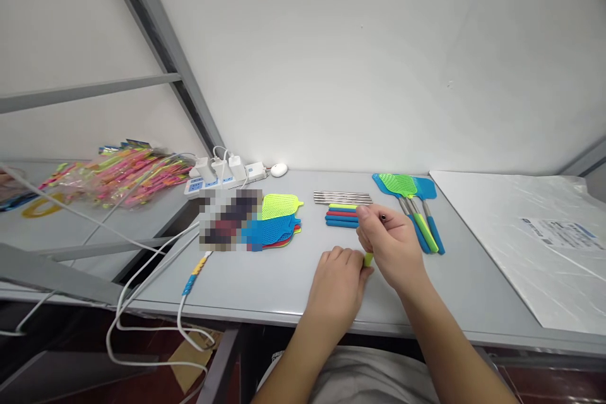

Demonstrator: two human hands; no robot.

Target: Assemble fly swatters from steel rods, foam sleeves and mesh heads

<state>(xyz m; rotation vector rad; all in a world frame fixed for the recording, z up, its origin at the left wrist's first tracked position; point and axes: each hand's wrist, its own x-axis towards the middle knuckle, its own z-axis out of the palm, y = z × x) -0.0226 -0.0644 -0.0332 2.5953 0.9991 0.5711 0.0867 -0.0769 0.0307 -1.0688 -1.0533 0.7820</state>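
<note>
Handle: yellow-green, plain; only a short stretch shows, in the gap between the two grips, above the front part of the counter; fingers hide the rest.
Left grip: closed round the handle, knuckles up, thumb pressed alongside.
Right grip: closed in a fist just above the left, with a slim tube in it; the tube's round, dark-holed end peeks out by the thumb. Whether tube and handle are joined cannot be told.
Spare handles: blue, red and yellow-green, side by side behind the right grip, which covers their right ends.
Rods: shiny silver, lined up just behind the spare handles.
Swatters: to the right, overlapping, blue and green heads at the back, blue and yellow-green handles in front.
Loose heads: to the left, stacked, yellow-green, blue and red, partly masked by pixelation.
Power strip: back left, white plugs in it.
Sheet: far right, white, labelled.
Bagged goods: far left, pink and yellow, in clear plastic.
</note>
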